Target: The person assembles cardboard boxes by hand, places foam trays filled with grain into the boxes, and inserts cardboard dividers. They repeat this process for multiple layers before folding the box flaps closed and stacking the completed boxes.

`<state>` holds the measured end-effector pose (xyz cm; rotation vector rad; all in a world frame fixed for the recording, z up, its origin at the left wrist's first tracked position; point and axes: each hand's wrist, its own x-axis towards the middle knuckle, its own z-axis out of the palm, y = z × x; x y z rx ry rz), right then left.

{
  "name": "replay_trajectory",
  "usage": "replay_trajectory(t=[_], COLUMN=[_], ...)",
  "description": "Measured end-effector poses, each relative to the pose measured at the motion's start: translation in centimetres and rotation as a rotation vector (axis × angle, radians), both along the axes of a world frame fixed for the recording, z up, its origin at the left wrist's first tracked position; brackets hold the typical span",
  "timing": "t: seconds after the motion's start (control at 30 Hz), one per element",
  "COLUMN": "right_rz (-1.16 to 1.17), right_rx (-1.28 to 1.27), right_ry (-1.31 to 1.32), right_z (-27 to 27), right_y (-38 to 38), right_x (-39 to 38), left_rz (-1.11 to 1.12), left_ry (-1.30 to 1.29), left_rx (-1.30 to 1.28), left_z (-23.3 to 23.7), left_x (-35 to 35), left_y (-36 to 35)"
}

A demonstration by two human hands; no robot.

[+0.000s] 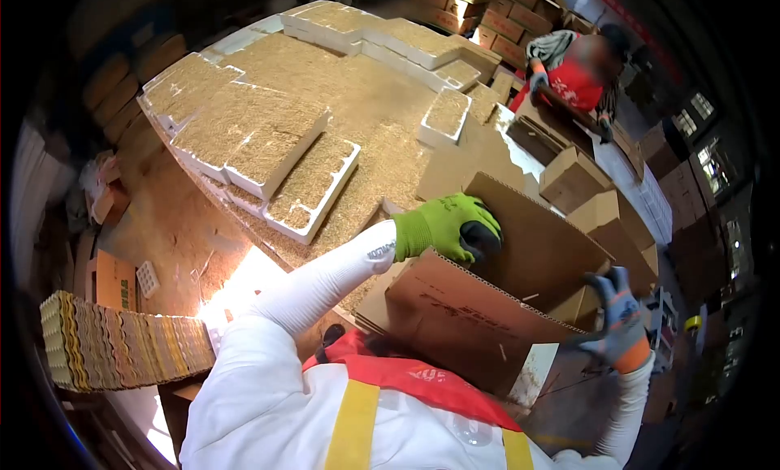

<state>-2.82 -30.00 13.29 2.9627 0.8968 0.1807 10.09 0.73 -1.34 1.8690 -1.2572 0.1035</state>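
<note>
My left hand [452, 229], in a green glove with dark fingertips, reaches into the mouth of a brown cardboard box [459, 311]. Its fingers are curled, and anything within them is hidden. The box stands against my front with its tall far flap [532, 238] raised. At the box's right end is my right hand [617, 320], in a blue-grey glove with an orange cuff, its fingers apart and holding nothing.
Straw-like bedding and white foam trays [313, 194] cover the table. Egg trays [126, 342] are stacked at left. More open boxes [575, 177] stand at right, near a person in a red apron [573, 84]. Cartons [504, 23] are piled behind.
</note>
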Motion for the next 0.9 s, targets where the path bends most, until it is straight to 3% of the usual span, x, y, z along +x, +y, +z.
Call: replay_trajectory(t=[0.07,0.1,0.13,0.17,0.2,0.27,0.3,0.33,0.37,0.4,0.47,0.5,0.53,0.57,0.6,0.67,0.7,0.73,0.8,0.83,0.87,0.9], right_rz=[0.231,0.139,0.051,-0.063,-0.172,0.018,0.166,0.213,0.340,0.367,0.166,0.073,-0.002,-0.101,0.027,-0.076,-0.133,-0.396,-0.726,-0.930,-0.909,-0.786], right_rx=[0.120,0.315,0.517,0.570,0.621,0.645,0.493,0.407,0.467,0.739,0.459,0.310,-0.179,-0.008,-0.120,0.133,0.270,0.457,0.639,0.578,0.627,0.834], right_ry=[0.370,0.699,1.003,1.067,1.136,0.952,0.624,0.396,0.084,-0.119,-0.291,-0.366,-0.259,0.136,-0.071,-0.231,-0.326,-0.168,0.677,1.004,1.218,1.339], right_z=[-3.5,-4.6,-5.4,-6.9,-8.2,-8.4,-7.5,-4.8,-3.4,-2.0,-4.9,-6.3,-9.1,-10.3,-11.9,-11.0,-10.8,-12.2,-9.3,-7.8,-6.1,-4.7], right_y=[0.2,-0.3,-1.0,-1.5,-1.6,-1.2,-1.2,-0.7,-1.1,-2.5,-5.1,-6.5,-6.3,-3.1,-4.8,-6.3,-7.2,-10.8,-11.4,-11.7,-11.5,-10.9], right_x=[1.8,4.2,7.0,8.3,8.6,8.4,8.0,7.1,7.7,8.8,11.0,12.1,9.6,7.9,7.4,6.6,6.4,6.8,4.3,2.9,1.6,0.3], left_rz=[0.055,0.033,-0.020,-0.161,-0.131,-0.100,0.023,0.200,0.262,0.317,0.555,0.678,0.758,0.887,1.012,0.838,0.815,0.794,0.781,0.743,0.716,0.665], left_ry=[-0.033,-0.019,0.189,0.713,0.781,0.825,0.734,-0.013,-0.147,-0.267,-0.434,-0.427,-0.431,-0.318,-0.178,0.573,0.599,0.618,0.524,0.483,0.439,0.201], left_rx=[0.024,-0.054,-0.171,-0.380,-0.565,-0.522,-0.418,-0.074,-0.059,-0.029,-0.101,-0.143,-0.224,-0.157,-0.079,0.072,0.119,0.160,0.131,0.033,-0.063,-0.199], left_z=[-0.1,-1.2,-0.8,1.1,0.4,0.7,0.8,0.8,1.0,1.0,2.4,2.6,2.6,1.8,0.0,-1.0,-0.5,0.1,0.6,2.0,3.4,3.2], left_x=[-0.8,-0.3,-0.2,-1.0,0.1,0.5,-1.3,-1.8,-1.8,-2.1,-3.1,-3.6,-3.8,-3.7,-3.7,-3.1,-2.9,-2.8,-4.0,-5.5,-7.0,-7.9], left_y=[-1.3,-1.4,-0.9,-0.6,-0.5,0.1,-0.5,-1.0,-1.6,-2.0,-2.1,-1.9,-1.8,-2.0,-2.3,-1.6,-1.2,-0.9,-1.1,-1.1,-1.2,-1.3])
